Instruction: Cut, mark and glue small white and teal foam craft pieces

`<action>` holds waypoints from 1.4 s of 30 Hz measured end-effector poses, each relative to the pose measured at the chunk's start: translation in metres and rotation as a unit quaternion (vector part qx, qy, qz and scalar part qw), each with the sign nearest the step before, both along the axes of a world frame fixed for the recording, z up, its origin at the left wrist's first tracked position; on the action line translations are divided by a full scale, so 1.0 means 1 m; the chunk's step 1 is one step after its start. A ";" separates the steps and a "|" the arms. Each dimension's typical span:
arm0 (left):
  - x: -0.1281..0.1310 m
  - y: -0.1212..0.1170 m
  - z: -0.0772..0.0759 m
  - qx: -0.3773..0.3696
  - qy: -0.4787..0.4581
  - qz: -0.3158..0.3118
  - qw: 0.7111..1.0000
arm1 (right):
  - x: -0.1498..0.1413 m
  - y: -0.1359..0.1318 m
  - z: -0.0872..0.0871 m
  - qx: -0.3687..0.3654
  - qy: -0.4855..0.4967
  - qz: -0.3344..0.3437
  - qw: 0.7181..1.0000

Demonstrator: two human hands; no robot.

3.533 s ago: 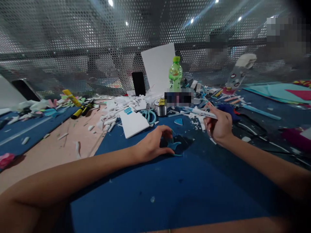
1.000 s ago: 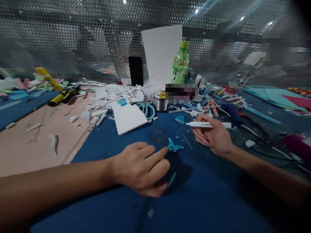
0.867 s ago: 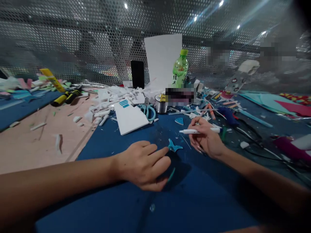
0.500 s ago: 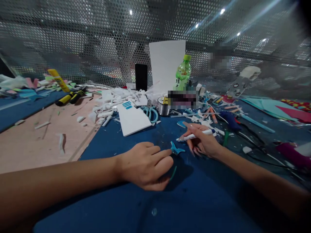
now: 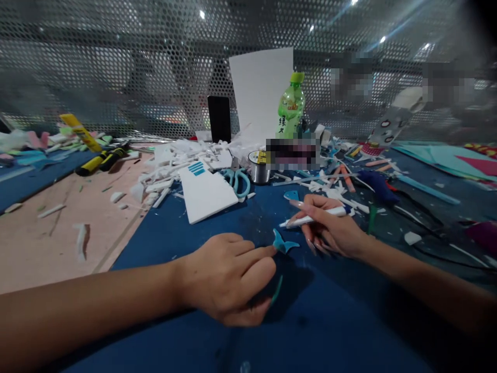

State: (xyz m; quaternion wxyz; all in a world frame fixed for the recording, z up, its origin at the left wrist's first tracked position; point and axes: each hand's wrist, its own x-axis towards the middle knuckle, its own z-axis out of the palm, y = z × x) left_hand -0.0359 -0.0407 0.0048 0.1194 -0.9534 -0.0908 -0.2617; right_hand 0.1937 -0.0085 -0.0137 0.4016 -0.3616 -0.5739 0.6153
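The left hand (image 5: 231, 280), curled, touches the blue tail-shaped piece (image 5: 284, 244) mid-scene (its underside is hidden, so whether it grips anything I cannot tell). At right, the right hand (image 5: 330, 225) clamps a white pen (image 5: 302, 221), partly covering it.

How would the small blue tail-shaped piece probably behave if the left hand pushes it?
The blue tail-shaped piece looks small and thin, so it is probably light and might slide easily under a push from the left hand. Its forked, pointed outline makes rolling unlikely. It may be fragile where it narrows, though its material cannot be told.
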 end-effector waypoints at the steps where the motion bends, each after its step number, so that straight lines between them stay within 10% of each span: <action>1: 0.000 0.000 0.000 0.003 0.002 -0.004 1.000 | 0.001 0.000 0.000 0.001 -0.003 0.008 1.000; 15: -0.004 0.001 -0.001 0.001 -0.022 0.009 1.000 | 0.002 0.001 -0.001 0.009 0.004 -0.060 0.998; 24: -0.003 0.027 -0.017 -0.293 -0.206 0.201 0.912 | 0.004 -0.013 0.007 0.145 0.049 -0.245 0.957; 29: -0.005 0.024 -0.009 -0.310 -0.060 0.184 0.931 | -0.001 -0.037 0.014 0.184 0.099 -0.149 0.967; 42: -0.006 0.022 -0.011 -0.304 -0.043 0.100 0.946 | -0.006 -0.049 0.017 0.114 0.024 -0.034 0.993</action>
